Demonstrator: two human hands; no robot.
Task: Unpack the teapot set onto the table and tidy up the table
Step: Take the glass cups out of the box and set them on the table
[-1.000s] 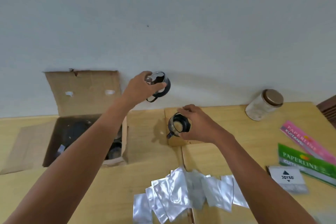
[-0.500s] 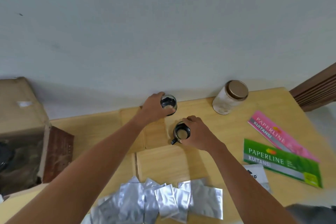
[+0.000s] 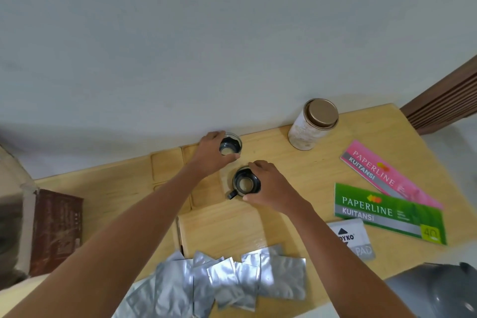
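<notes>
Two small glass cups with black holders stand on the wooden table (image 3: 322, 170) near the wall. My left hand (image 3: 210, 155) grips the far cup (image 3: 230, 146) from its left side. My right hand (image 3: 271, 188) wraps the near cup (image 3: 245, 184), whose black handle points toward me on the left. Both cups rest upright on the tabletop, close together. The opened cardboard box (image 3: 15, 214) of the set sits at the far left, blurred, its contents hidden.
A jar with a bronze lid (image 3: 313, 124) stands at the back right. Pink (image 3: 382, 175) and green (image 3: 387, 212) Paperline receipt books and a Joyko pad (image 3: 352, 237) lie on the right. Several silver foil pouches (image 3: 227, 281) spread along the front edge. Square wooden coasters (image 3: 166, 165) lie left of the cups.
Both hands carried the cups from above the box area down onto the table near the wall. The view swung right, so the box slid to the left edge.
</notes>
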